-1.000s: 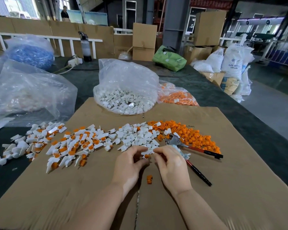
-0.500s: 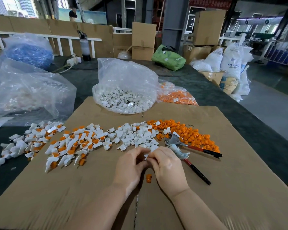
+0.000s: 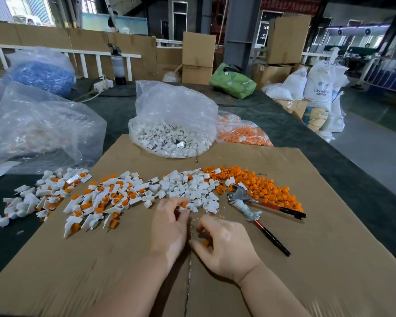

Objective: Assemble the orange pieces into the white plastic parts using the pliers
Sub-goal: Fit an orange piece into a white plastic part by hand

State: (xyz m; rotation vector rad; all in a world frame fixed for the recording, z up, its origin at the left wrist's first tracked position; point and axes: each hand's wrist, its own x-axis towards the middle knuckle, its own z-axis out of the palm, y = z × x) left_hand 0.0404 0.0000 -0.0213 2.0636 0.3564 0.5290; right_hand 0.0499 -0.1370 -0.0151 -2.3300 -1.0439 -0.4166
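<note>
- The desk (image 3: 318,138) has a dark green top and carries everything; a flat brown cardboard sheet (image 3: 329,259) covers its near part.
- A large clear bag (image 3: 39,124) lies at the left on the desk, and a bag with blue contents (image 3: 41,74) is behind it.
- A clear bag of white parts (image 3: 172,124) stands at the far edge of the cardboard, and a bag of orange pieces (image 3: 242,133) is just beside it on the right.
- A green bag (image 3: 233,81) lies far on the desk, with cardboard boxes (image 3: 198,58) behind.
- A pile of assembled white-and-orange parts (image 3: 96,197) spreads at the left, partly off the cardboard.
- Loose white plastic parts (image 3: 188,186) lie in the middle, directly beyond the hands.
- Loose orange pieces (image 3: 261,186) lie to the right of them.
- The pliers (image 3: 261,209) lie on the cardboard right of the hands, touched by no hand; the metal head is near the orange pile and the red-black handles point to the right and toward the person.
- The left hand (image 3: 169,227) has its grip closed with curled fingers around a small white part with orange in it (image 3: 183,205), at the near edge of the white pile.
- The right hand (image 3: 224,245) is just beside the left one, lower on the cardboard; its thumb and fingers pinch one small orange piece (image 3: 205,243).
</note>
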